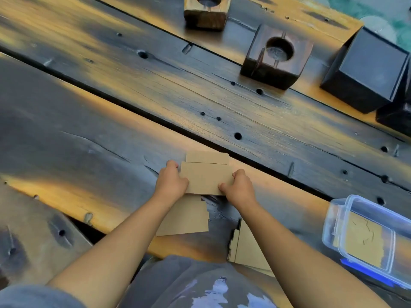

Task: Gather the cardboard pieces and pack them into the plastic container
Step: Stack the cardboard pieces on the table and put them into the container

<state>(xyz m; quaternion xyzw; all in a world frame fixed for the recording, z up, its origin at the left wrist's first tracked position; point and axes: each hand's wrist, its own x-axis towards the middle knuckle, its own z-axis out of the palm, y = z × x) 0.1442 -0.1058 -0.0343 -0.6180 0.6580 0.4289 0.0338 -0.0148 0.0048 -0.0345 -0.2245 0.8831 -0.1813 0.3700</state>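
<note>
A brown cardboard piece [205,177] is held flat just above the wooden table, with my left hand [171,182] gripping its left edge and my right hand [239,187] gripping its right edge. Another cardboard piece [206,157] lies right behind it. A third cardboard piece [185,218] lies under my left wrist. A stack of cardboard pieces [246,247] sits partly hidden beneath my right forearm. The clear plastic container [333,221] with blue clips stands open at the right, empty as far as I can see.
Two wooden blocks with round holes [277,56] [205,11] and a black box [367,70] stand along the far side of the plank table [111,85]. Dark gaps run between the planks. My grey shirt [189,283] fills the bottom edge.
</note>
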